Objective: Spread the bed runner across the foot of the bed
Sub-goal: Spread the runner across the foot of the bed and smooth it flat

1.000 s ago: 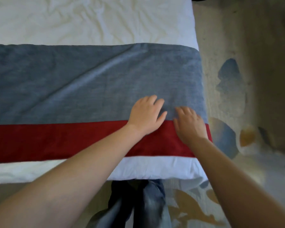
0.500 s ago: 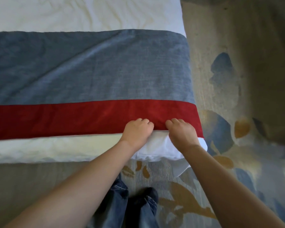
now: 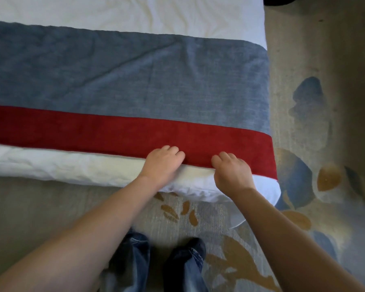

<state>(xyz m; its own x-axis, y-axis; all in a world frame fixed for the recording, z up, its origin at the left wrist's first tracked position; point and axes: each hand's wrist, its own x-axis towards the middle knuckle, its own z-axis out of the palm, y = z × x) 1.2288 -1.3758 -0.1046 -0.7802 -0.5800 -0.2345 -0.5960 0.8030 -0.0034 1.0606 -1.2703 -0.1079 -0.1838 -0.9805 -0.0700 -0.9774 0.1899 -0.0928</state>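
The bed runner [image 3: 135, 85], blue-grey with a red band along its near side, lies flat across the white bed [image 3: 135, 11], reaching the bed's right edge. A few creases run through the blue part. My left hand [image 3: 162, 163] and my right hand [image 3: 232, 171] sit side by side at the near hem of the red band, close to the bed's right corner. Both have their fingers curled over the hem, pinching the red edge against the white bedding [image 3: 72, 167].
A patterned carpet [image 3: 316, 144] with blue and gold shapes covers the floor to the right of and below the bed. My legs in dark jeans [image 3: 133, 262] and dark socks stand just in front of the bed's foot. A dark object [image 3: 280, 0] shows at the top right.
My hands slid from the flat blue and red cloth back to the runner's near hem and curled onto it. The view shifted a little; the runner's right part looks smoother.
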